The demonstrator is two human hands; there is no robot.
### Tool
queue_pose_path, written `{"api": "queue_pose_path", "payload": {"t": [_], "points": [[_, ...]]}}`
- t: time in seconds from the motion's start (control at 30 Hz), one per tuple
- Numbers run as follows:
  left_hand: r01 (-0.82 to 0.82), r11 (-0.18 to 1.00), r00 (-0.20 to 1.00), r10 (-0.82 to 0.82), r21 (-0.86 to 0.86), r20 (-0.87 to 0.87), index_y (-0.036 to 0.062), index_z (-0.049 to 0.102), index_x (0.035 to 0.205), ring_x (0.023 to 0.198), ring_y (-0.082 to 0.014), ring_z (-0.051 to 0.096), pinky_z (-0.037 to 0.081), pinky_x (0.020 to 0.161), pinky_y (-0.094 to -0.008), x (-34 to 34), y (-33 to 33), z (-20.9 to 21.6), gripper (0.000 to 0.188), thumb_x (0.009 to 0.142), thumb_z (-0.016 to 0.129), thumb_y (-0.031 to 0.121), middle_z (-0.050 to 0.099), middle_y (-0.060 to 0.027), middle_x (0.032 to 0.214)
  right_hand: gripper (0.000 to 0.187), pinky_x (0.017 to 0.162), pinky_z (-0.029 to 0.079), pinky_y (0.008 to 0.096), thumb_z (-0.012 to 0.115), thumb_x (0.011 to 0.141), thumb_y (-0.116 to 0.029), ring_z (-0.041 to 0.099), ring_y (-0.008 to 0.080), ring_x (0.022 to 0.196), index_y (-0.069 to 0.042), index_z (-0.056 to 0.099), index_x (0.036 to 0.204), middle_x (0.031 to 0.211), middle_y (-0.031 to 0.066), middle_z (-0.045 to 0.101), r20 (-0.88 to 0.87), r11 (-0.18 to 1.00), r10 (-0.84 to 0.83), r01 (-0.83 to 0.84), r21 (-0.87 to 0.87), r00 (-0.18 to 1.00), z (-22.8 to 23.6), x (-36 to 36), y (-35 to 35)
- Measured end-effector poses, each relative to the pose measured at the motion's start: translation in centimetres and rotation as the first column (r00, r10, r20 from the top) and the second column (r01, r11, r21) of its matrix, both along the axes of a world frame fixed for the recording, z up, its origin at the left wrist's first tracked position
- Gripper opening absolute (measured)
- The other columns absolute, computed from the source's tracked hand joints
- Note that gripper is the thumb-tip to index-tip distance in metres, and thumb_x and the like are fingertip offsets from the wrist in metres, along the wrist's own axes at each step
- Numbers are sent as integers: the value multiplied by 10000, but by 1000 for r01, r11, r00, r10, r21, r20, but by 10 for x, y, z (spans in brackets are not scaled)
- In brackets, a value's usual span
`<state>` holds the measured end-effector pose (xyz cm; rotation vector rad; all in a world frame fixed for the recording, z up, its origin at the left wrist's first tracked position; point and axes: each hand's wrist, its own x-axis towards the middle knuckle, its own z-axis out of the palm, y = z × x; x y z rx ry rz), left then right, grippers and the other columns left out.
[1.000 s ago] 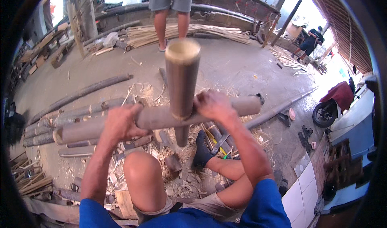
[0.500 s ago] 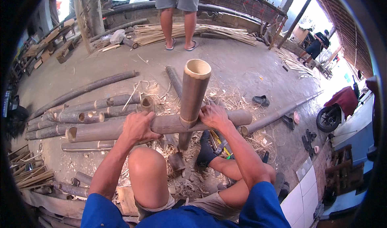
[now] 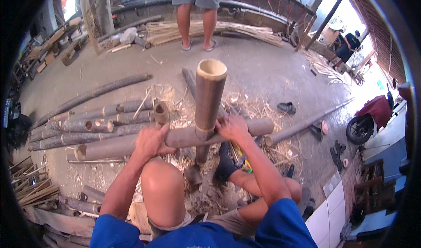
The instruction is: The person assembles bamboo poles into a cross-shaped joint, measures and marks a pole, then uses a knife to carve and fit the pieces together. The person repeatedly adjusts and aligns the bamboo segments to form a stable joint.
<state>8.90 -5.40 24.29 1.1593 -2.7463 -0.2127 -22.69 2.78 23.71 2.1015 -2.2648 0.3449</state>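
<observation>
"Tube?"
"Horizontal bamboo tube [image 3: 184, 137] before my knees [image 3: 162, 182]; upright tube [image 3: 210, 100] crossing it; my left hand [image 3: 151, 142] clasps it, thumb spread; my right hand [image 3: 233, 127] curls over it."
"Writing?"
"Pale marks on blue shirt [image 3: 197, 237]; too small to read."

A motorbike [image 3: 358, 130] (partly under a dark red cover [image 3: 376, 111]) stands at right, near dark sandals [image 3: 336, 158].

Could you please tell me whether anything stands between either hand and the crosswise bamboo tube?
Nothing visible does: the left hand and right hand both hold the crosswise bamboo tube directly, with the upright tube between them.
</observation>
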Motion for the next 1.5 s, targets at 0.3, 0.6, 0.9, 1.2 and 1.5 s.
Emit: {"api": "queue_pose_path", "payload": {"t": [0.3,0.6,0.9,1.2,1.5], "points": [[42,996,985,-54,-77,-166,90,692,1088,824,-396,712,559,745,-506,31,11,71,768,561,892,612,713,-168,909,549,856,588,469,489,1024,-546,748,376,907,-115,802,890,897,214,757,-28,991,-31,35,126,999,93,18,-6],[42,999,999,-42,17,-5,82,666,1057,860,-393,707,552,769,-494,3,10,-2,744,575,886,604,710,-174,904,452,908,561,472,544,997,-525,733,346,982,-163,808,943,990,164,765,14,1000,-10,9,30,1000,-7,0,5],[38,999,997,-39,-20,-73,93,667,1238,952,-392,710,559,831,-487,16,10,64,839,544,904,500,731,-152,1034,363,829,575,477,592,973,-427,733,349,882,-137,806,942,855,153,753,-41,994,-28,32,102,999,72,-1,3],[10,997,997,-16,74,81,100,648,1097,924,-401,698,536,826,-515,-12,12,-10,723,586,900,546,705,-167,928,458,806,587,489,577,995,-483,734,377,871,-104,810,887,895,188,752,-27,1000,-3,3,-5,1000,-8,-14,-6],[68,995,990,-76,-73,-122,81,668,1050,834,-391,705,553,725,-507,13,10,35,740,560,903,584,702,-157,937,503,820,584,493,552,999,-519,735,396,845,-118,813,843,799,183,742,54,997,-44,41,71,998,45,-2,3]]}}
